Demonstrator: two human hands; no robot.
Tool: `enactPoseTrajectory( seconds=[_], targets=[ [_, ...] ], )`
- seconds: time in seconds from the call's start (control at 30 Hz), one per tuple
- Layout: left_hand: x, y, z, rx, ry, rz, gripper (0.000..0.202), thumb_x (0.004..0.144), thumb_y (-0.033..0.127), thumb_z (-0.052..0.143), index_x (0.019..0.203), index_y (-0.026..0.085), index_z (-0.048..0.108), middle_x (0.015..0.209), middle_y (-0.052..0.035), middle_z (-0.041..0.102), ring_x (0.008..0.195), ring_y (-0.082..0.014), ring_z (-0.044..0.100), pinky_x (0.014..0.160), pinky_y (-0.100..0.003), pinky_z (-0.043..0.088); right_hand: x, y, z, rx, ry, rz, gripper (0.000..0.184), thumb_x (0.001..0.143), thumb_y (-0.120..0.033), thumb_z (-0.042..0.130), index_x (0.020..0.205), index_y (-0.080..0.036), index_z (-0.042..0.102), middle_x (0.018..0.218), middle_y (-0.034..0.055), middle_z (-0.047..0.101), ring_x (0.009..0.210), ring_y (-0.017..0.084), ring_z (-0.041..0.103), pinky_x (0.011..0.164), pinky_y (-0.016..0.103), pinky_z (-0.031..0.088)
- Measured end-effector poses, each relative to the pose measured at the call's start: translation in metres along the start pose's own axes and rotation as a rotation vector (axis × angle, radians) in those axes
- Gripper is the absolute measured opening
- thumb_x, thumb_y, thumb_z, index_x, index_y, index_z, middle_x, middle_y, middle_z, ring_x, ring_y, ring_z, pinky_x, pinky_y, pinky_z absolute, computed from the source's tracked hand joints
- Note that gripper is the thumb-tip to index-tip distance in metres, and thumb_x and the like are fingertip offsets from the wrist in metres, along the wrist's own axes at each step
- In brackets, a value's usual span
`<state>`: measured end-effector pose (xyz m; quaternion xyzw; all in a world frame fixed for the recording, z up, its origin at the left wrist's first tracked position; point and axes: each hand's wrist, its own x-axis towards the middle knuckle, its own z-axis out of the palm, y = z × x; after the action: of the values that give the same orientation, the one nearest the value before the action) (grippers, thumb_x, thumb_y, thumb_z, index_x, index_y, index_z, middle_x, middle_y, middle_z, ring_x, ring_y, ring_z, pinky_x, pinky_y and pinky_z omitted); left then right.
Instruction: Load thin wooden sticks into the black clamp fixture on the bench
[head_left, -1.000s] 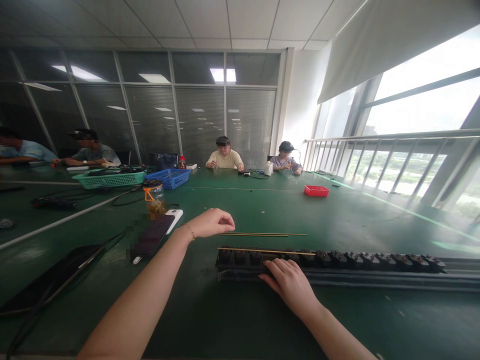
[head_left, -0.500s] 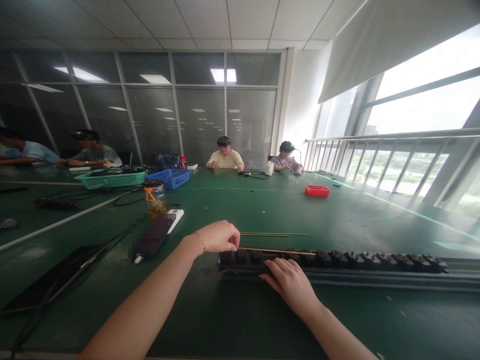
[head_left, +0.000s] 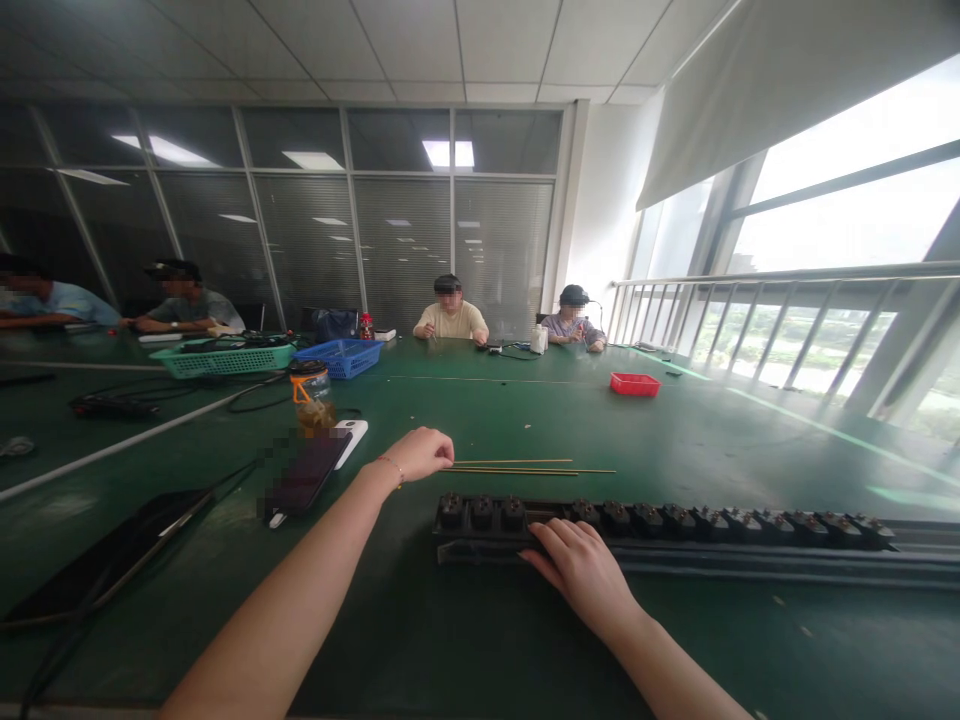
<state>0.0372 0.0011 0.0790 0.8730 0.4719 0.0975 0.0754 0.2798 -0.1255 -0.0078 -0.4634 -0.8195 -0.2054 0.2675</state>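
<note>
My left hand (head_left: pixel 421 454) is closed in a pinch on the left end of a thin brass-coloured rod (head_left: pixel 517 461), just beyond the black rail. More such rods (head_left: pixel 536 471) lie on the table close beside it. In front of me runs the long black rail (head_left: pixel 480 551), with a row of small black blocks (head_left: pixel 679 521) set along it, metal bits on their tops. My right hand (head_left: pixel 581 565) grips the rail near its left part, fingers bent over the top and thumb at the front side, hiding some of the row.
A phone (head_left: pixel 309 470), a jar with an orange band (head_left: pixel 311 395), and a dark flat device (head_left: pixel 105 555) with a cable are to the left. Green (head_left: pixel 225 362) and blue baskets (head_left: pixel 349 358) stand behind. A red tray (head_left: pixel 634 385) is farther right. Several people sit across the table.
My left hand has moved away from the rail, back and to the left, carrying the rod over beside the other rods. The leftmost blocks now show fully. My right hand stays in place.
</note>
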Motion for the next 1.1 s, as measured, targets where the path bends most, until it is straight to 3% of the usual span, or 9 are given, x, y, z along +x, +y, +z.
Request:
enactPoseTrajectory(
  seconds=[0.17, 0.33, 0.57, 0.83, 1.1],
  targets=[
    [0.01, -0.029, 0.032, -0.011, -0.048, -0.043, 0.014, 0.069, 0.025, 0.053, 0.074, 0.021, 0.065, 0.077, -0.0012, 0.066, 0.071, -0.0132, 0.058, 0.063, -0.021, 0.041, 0.001, -0.002, -0.001, 0.011, 0.011, -0.005, 0.024, 0.085, -0.036, 0.039, 0.09, -0.018, 0.054, 0.073, 0.0017, 0.057, 0.068, 0.012, 0.053, 0.061, 0.025, 0.034],
    [0.013, -0.038, 0.05, 0.014, 0.007, -0.076, 0.015, 0.072, 0.026, 0.052, 0.076, 0.02, 0.065, 0.081, -0.0021, 0.065, 0.074, -0.0139, 0.058, 0.067, -0.023, 0.041, 0.002, -0.002, -0.001, 0.004, 0.017, -0.008, 0.024, 0.085, -0.036, 0.039, 0.089, -0.019, 0.054, 0.073, 0.0017, 0.057, 0.067, 0.012, 0.053, 0.061, 0.025, 0.034],
    [0.012, -0.041, 0.055, 0.033, 0.067, -0.067, 0.017, 0.075, 0.027, 0.048, 0.076, 0.021, 0.064, 0.084, -0.0027, 0.063, 0.077, -0.0159, 0.057, 0.066, -0.025, 0.042, 0.004, -0.001, -0.004, 0.004, 0.023, -0.01, 0.023, 0.085, -0.036, 0.039, 0.089, -0.019, 0.054, 0.072, 0.0004, 0.056, 0.066, 0.011, 0.053, 0.061, 0.025, 0.033],
    [0.019, -0.052, 0.075, 0.066, 0.084, -0.067, 0.015, 0.075, 0.027, 0.048, 0.077, 0.022, 0.063, 0.083, -0.0009, 0.062, 0.076, -0.0139, 0.056, 0.066, -0.023, 0.04, -0.001, 0.003, 0.01, -0.008, -0.03, -0.004, 0.024, 0.085, -0.037, 0.04, 0.09, -0.018, 0.054, 0.074, 0.0015, 0.058, 0.07, 0.012, 0.054, 0.063, 0.025, 0.032],
    [0.023, -0.046, 0.067, 0.098, 0.058, -0.053, 0.014, 0.074, 0.023, 0.049, 0.075, 0.022, 0.063, 0.081, 0.0001, 0.063, 0.076, -0.0137, 0.056, 0.067, -0.022, 0.04, 0.0, 0.005, 0.005, 0.0, -0.008, -0.006, 0.023, 0.085, -0.036, 0.04, 0.09, -0.018, 0.054, 0.073, 0.0005, 0.057, 0.067, 0.012, 0.052, 0.061, 0.025, 0.031]
  ],
)
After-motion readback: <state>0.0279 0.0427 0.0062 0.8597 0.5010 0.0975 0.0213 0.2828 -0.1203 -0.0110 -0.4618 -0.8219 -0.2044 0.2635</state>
